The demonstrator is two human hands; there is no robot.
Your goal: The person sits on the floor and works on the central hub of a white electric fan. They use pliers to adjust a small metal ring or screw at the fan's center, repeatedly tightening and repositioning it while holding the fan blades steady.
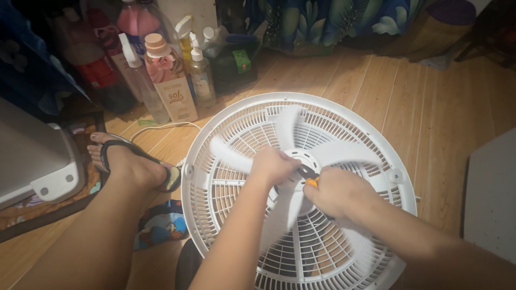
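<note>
Here your left hand (275, 165) is clenched over the hub of the white fan (301, 188), which lies flat on the wooden floor (457, 102). Your right hand (338, 192) grips pliers (310, 177) with orange-and-black handles, just beside the left. Your sandalled foot (131, 164) rests left of the grille.
</note>
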